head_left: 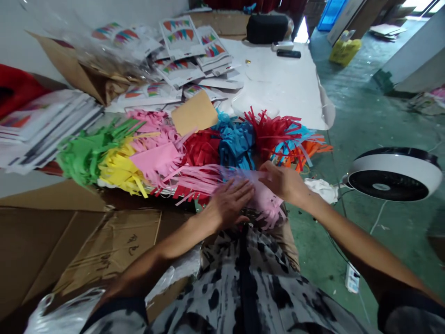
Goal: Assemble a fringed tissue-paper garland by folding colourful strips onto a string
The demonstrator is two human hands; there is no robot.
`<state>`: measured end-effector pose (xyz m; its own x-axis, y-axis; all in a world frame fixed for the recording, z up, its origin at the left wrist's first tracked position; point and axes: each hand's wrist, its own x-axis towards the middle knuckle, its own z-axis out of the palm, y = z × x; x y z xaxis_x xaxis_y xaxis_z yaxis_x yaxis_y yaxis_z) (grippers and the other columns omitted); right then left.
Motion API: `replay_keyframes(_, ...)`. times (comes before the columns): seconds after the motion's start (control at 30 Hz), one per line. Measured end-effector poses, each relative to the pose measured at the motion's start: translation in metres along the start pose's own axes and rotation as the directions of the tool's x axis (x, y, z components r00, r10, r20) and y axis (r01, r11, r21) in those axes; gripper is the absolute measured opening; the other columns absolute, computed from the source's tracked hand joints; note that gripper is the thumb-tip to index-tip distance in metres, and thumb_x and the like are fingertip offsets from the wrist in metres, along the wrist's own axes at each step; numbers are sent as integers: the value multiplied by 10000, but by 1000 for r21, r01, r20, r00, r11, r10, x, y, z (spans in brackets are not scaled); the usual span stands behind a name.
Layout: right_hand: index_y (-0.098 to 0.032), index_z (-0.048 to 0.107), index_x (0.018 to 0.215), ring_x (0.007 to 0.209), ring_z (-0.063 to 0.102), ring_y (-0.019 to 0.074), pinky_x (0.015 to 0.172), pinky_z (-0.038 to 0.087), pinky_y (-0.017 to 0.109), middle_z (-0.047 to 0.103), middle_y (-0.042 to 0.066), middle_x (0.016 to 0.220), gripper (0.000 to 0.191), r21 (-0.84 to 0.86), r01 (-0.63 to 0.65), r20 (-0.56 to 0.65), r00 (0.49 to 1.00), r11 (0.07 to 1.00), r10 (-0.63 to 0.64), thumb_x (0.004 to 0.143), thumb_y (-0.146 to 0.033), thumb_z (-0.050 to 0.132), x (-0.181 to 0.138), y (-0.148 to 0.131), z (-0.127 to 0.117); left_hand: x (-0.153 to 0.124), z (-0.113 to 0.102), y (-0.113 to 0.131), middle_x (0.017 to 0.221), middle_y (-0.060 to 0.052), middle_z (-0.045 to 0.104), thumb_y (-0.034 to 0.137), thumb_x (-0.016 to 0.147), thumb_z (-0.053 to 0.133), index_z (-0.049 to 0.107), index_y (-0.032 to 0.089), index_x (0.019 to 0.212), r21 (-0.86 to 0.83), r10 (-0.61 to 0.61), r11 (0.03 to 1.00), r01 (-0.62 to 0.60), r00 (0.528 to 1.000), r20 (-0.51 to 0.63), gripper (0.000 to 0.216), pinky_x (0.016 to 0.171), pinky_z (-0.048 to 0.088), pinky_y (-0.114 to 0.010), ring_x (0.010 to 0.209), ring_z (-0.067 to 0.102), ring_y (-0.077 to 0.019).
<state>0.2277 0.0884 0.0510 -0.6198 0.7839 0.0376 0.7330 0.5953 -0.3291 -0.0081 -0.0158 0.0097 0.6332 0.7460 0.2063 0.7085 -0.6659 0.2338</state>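
My left hand (231, 202) lies flat with its fingers stretched out on a sheet of pink fringed tissue paper (259, 190). At the sheet's right part, my right hand (283, 182) has its fingers curled closed on the paper. Long pink strips (205, 178) spread left from the sheet, and more fringe hangs down near my lap. Just beyond my hands lie bunches of fringed paper: blue (238, 141), dark red (273, 130), another red (201, 148) and orange (309, 150). My right fingertips are partly hidden behind the hand.
Pink (156, 157), yellow (121, 169) and green (86, 150) fringe bunches lie left. A tan card (194, 112) rests on top. Behind are printed packets (182, 39) and a black case (267, 28). A fan (394, 174) stands right; a cardboard box (114, 246) is lower left.
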Motion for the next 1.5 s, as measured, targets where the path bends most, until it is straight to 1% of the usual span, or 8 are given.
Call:
replay_keyframes(0.13,-131,589,1421,1317,543,395,1072,404,557,629,206,1451,527,-193,205,-136,963,959,-233,973,-403,641,-43,-22,3,-3,31,15,1514,-192,618,204,972,643,624,132,1438,-1,-89,996,90,988,-123,471,1129,543,-538,1433,583,-344)
replay_keyframes(0.27,-97,587,1457,1288,573,363,1089,436,551,670,194,1421,510,-185,287,-36,954,940,-299,979,-269,629,-79,-32,27,-7,21,25,1363,-186,726,143,1007,548,697,120,1337,-18,-78,997,76,977,-197,363,1046,583,-521,1296,687,-329)
replay_keyframes(0.47,-196,768,1150,1077,701,266,976,527,452,794,106,1157,274,94,195,-123,975,976,-183,1058,-236,513,-81,-17,33,-16,-2,17,1189,-103,801,162,980,594,752,187,1201,-223,-217,958,181,964,-152,273,932,566,-463,1087,737,-270)
replay_keyframes(0.63,-208,778,1011,777,728,224,723,505,333,802,65,890,314,314,-167,-9,984,935,178,1046,-406,537,-59,-10,25,-13,-9,5,927,-54,784,364,1040,590,768,197,982,-346,-480,847,404,861,-169,251,802,520,-379,882,705,-225)
replay_keyframes(0.8,-229,745,928,723,712,229,658,414,313,779,51,824,273,200,-345,23,937,917,348,1001,-428,574,-43,-13,28,-8,-4,1,953,-62,752,381,1041,584,751,195,934,-216,-561,826,521,799,-217,272,833,495,-368,910,667,-228)
replay_keyframes(1.3,-244,733,999,796,739,272,633,369,322,793,61,847,268,-14,-418,105,903,908,417,992,-468,587,-26,-11,30,4,-6,0,960,-76,745,296,983,646,716,183,980,-55,-626,775,630,752,-207,133,761,479,-366,889,671,-249)
replay_keyframes(1.4,-250,746,1036,829,745,273,642,380,317,803,66,875,283,-35,-442,108,890,896,443,994,-478,584,-25,-13,29,4,-5,4,1136,-107,767,271,982,654,703,178,1251,21,-522,829,559,787,-329,289,924,505,-446,1039,693,-288)
replay_keyframes(1.5,-252,749,1059,873,744,265,653,391,307,811,68,917,285,-42,-443,109,889,896,445,996,-470,577,-25,-18,27,4,1,15,1354,-89,735,297,1030,614,635,220,1418,98,-241,953,287,913,-329,396,1192,381,-546,1281,650,-293)
